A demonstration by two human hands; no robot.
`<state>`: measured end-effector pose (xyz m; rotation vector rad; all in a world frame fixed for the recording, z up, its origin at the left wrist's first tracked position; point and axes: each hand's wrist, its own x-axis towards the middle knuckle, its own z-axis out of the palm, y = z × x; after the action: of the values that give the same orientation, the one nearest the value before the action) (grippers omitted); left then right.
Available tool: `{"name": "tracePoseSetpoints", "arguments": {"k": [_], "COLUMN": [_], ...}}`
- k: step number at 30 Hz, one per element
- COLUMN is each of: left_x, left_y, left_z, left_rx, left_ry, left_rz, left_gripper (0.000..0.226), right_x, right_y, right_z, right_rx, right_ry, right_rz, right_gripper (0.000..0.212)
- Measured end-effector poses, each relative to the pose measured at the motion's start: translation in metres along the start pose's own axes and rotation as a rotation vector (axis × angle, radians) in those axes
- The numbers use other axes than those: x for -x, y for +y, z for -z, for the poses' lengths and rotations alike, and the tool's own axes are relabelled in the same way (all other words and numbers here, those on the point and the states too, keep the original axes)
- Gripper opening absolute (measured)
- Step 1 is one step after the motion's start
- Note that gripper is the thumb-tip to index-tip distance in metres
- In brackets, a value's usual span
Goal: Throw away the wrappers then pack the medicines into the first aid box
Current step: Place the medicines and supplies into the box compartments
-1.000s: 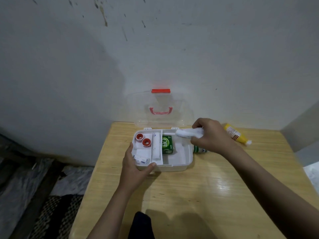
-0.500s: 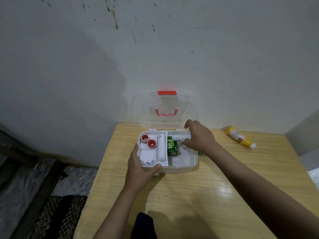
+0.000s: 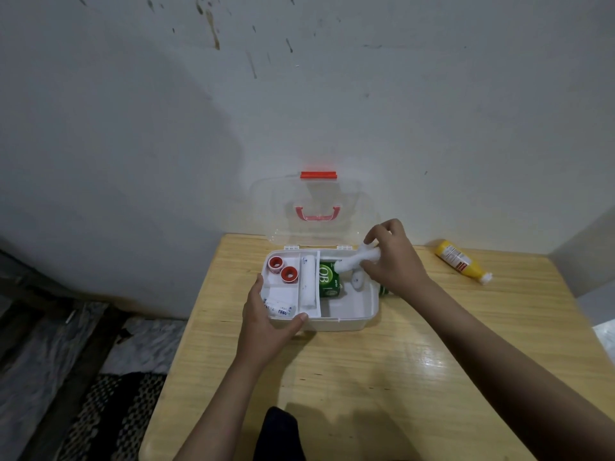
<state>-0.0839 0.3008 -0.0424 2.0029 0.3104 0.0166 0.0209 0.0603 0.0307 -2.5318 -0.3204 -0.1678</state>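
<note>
The white first aid box (image 3: pixel 342 322) stands open on the wooden table, its clear lid (image 3: pixel 316 211) leaning back against the wall. Inside lie two red-capped tape rolls (image 3: pixel 282 269), a white bandage roll (image 3: pixel 308 281), a green carton (image 3: pixel 328 279), small white packets (image 3: pixel 279 309) and a small white item (image 3: pixel 357 280). My left hand (image 3: pixel 266 324) grips the box's front left corner. My right hand (image 3: pixel 394 261) holds a white tube (image 3: pixel 354 260) tilted over the box's back right part. A green item (image 3: pixel 385 290) peeks out behind the box under my right wrist.
A yellow bottle (image 3: pixel 461 262) with a white cap lies on its side at the table's back right. The table (image 3: pixel 382 377) stands against a stained white wall. Left of the table, the floor holds plastic sheeting and a woven mat (image 3: pixel 109 417).
My right hand, which had lowered into the box half a second ago, has lifted slightly, and the white tube in it now shows, angled over the green carton. My left hand stays on the corner.
</note>
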Motion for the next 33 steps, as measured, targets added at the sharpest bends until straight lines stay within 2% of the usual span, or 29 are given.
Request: {"name": "tracePoseSetpoints", "arguments": {"k": [5, 13, 16, 20, 23, 33], "left_x": [0.0, 0.001, 0.002, 0.003, 0.003, 0.003], "left_y": [0.0, 0.003, 0.004, 0.005, 0.005, 0.006], "left_z": [0.0, -0.001, 0.0, 0.0, 0.001, 0.001], "left_rx": [-0.006, -0.021, -0.025, -0.02, -0.025, -0.014], "left_ry": [0.002, 0.01, 0.011, 0.011, 0.007, 0.01], "left_rz": [0.012, 0.021, 0.017, 0.024, 0.025, 0.01], "left_gripper": [0.114, 0.113, 0.113, 0.116, 0.117, 0.113], "right_x": [-0.008, -0.014, -0.012, -0.009, -0.007, -0.002], "right_y": [0.0, 0.004, 0.003, 0.006, 0.01, 0.02], "right_z": [0.002, -0.015, -0.02, -0.021, -0.024, -0.028], "right_rx": [0.029, 0.233, 0.237, 0.2, 0.212, 0.16], "right_ry": [-0.057, -0.235, -0.206, -0.085, -0.088, -0.017], "right_rz": [0.147, 0.379, 0.363, 0.253, 0.233, 0.214], "right_gripper": [0.019, 0.035, 0.044, 0.038, 0.031, 0.039]}}
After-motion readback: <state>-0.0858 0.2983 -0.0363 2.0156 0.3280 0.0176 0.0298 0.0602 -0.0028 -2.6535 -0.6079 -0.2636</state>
